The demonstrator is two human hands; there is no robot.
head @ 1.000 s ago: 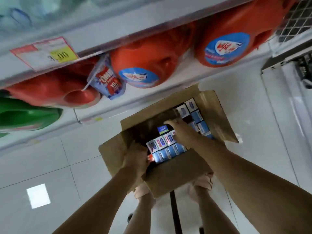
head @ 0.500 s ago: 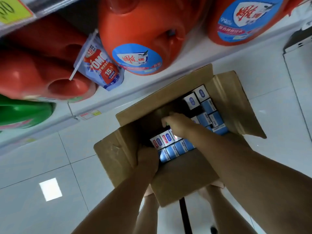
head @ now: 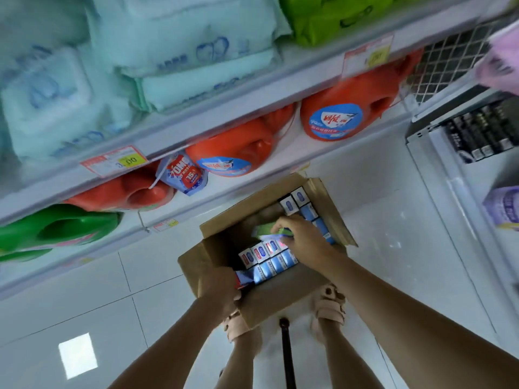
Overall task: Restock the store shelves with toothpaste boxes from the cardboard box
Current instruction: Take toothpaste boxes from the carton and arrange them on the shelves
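Head view: the right hand (head: 304, 238) is closed round a green box (head: 262, 231), which is blurred, and holds it over the middle of the carton (head: 269, 300), above the packed rows. The left hand (head: 222, 287) grips the carton's near left corner with its fingers curled over the rim. A red-and-blue box (head: 243, 277) lies inside the carton, just beside that hand.

The carton stands open on the white tiled floor (head: 84, 290) with its flaps spread. Inside it, blue-and-white toothpaste boxes (head: 266, 256) stand on end in rows along its near side, and more line its far right side. Its far left part is dark.

On the near side of the carton are two feet in pink sandals (head: 330, 303), with a black pole (head: 286, 355) between the legs.

Beyond the carton the lower shelf (head: 196, 204) carries orange jugs (head: 233, 153), a green jug (head: 56, 231) and a hanging pouch (head: 182, 175). The upper shelf (head: 224, 119) above it carries pale blue packs (head: 168, 51) and a green bag (head: 337, 18), with price tags (head: 115, 161) on its edge.

To the right of the carton a white unit (head: 438, 192) holds dark packs (head: 483, 136)
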